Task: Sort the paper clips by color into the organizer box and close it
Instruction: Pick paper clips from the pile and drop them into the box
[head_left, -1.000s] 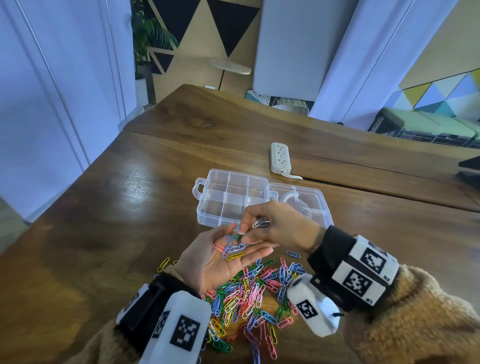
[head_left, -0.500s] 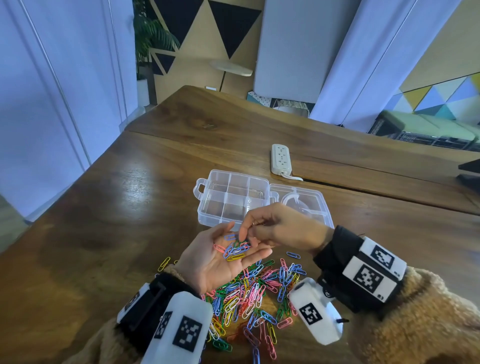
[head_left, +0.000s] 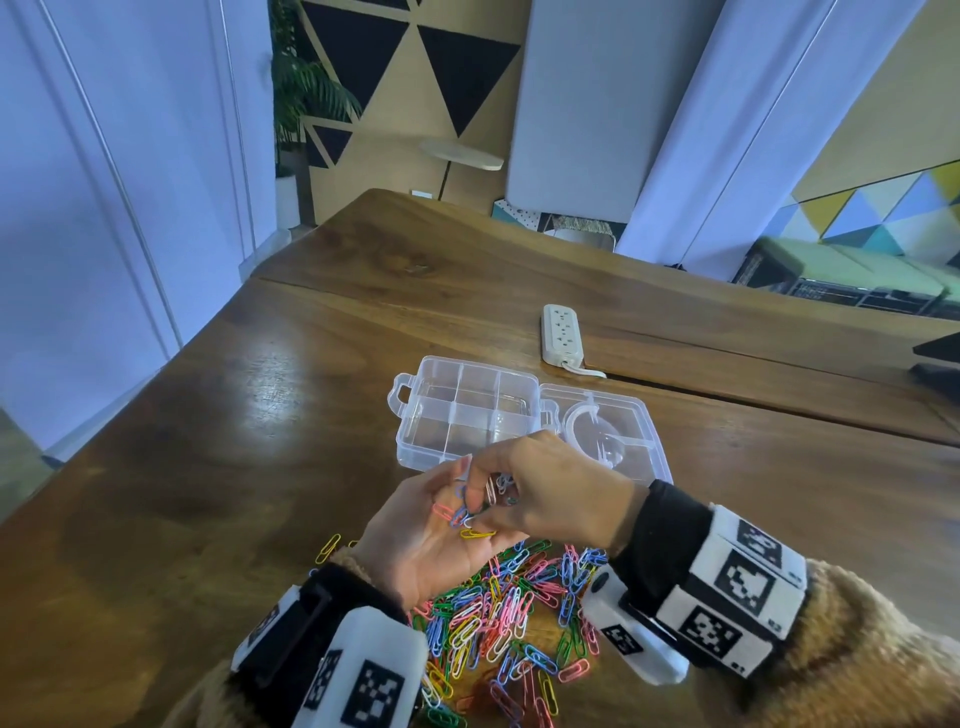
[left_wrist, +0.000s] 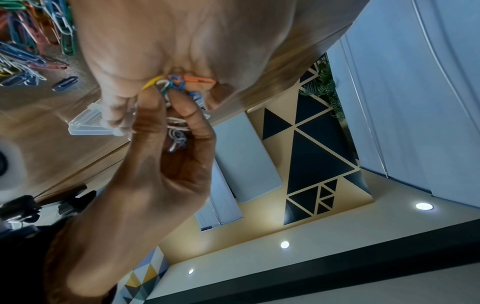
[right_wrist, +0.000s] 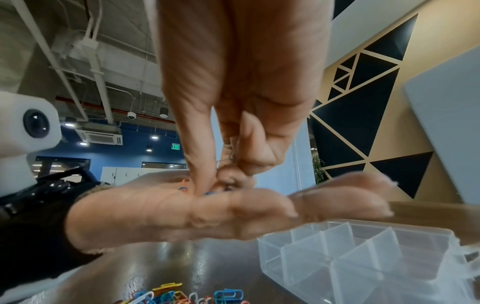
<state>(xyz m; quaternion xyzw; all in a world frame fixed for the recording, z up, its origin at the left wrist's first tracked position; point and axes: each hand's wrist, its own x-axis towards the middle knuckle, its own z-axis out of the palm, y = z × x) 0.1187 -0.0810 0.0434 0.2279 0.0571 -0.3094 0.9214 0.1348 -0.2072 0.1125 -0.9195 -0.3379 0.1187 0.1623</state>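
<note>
My left hand (head_left: 415, 545) lies palm up over the table with several colored paper clips (head_left: 460, 514) in it, among them a yellow clip (head_left: 478, 533). My right hand (head_left: 480, 506) reaches into that palm and pinches clips there with thumb and forefinger. It also keeps a small bunch of white clips (left_wrist: 176, 133) tucked under its curled fingers. The clear organizer box (head_left: 470, 364) stands open just beyond the hands, compartments bare, its lid (head_left: 623, 415) folded out to the right. The mixed pile of clips (head_left: 509, 608) lies under my wrists.
A white power strip (head_left: 561, 332) lies behind the box near the seam between two tabletops. One stray yellow clip (head_left: 328, 548) rests left of the pile. A dark object (head_left: 940, 364) sits at the far right edge.
My right hand, holding its bunch of clips, has come down from above the left palm and now has its fingertips among the clips there. The left hand has curled up slightly.
</note>
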